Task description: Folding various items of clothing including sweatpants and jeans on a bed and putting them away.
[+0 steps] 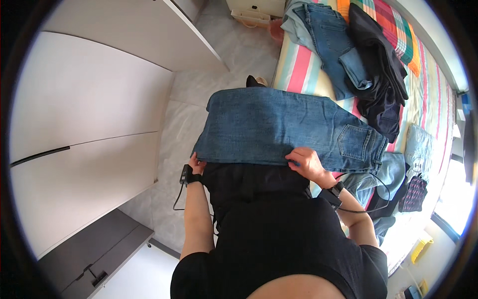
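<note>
A pair of blue jeans [254, 124] is stretched out sideways in front of my body, folded lengthwise. Its waist end with a back pocket lies over the bed on the right, while the leg end reaches left past the bed's edge. My left hand [196, 163] grips the near corner of the leg end, its fingers partly hidden by the denim. At the middle of the near edge, my right hand [304, 162] pinches the cloth with fingers closed. Both wrists wear black devices with cables.
On the striped bed [300, 65] lie more jeans [326, 40], black clothing [381, 65] and light blue jeans [366, 184]. A plaid pillow [393, 25] sits at the far right. White cabinets [89, 94] stand on the left beside the grey tiled floor [184, 112].
</note>
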`<state>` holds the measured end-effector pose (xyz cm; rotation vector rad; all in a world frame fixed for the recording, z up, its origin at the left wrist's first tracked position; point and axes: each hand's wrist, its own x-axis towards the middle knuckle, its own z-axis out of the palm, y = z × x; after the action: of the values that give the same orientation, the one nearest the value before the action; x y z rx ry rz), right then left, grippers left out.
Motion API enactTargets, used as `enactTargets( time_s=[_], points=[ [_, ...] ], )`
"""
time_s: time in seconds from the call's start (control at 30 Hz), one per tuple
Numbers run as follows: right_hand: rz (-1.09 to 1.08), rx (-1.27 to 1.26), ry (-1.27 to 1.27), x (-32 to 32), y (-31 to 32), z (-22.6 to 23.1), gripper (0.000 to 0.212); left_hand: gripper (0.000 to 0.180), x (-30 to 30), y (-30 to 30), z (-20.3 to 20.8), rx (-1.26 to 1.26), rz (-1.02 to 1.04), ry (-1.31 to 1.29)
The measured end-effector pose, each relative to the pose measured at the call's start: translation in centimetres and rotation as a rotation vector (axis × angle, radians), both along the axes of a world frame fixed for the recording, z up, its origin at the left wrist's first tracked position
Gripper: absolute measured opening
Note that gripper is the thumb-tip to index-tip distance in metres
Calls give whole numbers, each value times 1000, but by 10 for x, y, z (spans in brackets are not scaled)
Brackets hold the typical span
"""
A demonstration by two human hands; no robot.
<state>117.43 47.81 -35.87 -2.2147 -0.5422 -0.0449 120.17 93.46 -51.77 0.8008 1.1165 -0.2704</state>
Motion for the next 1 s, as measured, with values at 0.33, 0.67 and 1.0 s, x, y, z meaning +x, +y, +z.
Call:
enactTargets(
  time_s=[0.33, 0.67, 1.0],
  points=[
    [31, 130, 42, 0, 1, 17, 9, 20, 24, 28, 53, 378, 274, -432],
    [92, 231, 509, -1, 4, 12, 12, 24, 6, 35, 12, 283, 324, -213],
    [-253, 670, 639, 52, 42, -3, 64, 20, -17, 81, -14, -261, 370, -289]
  ],
)
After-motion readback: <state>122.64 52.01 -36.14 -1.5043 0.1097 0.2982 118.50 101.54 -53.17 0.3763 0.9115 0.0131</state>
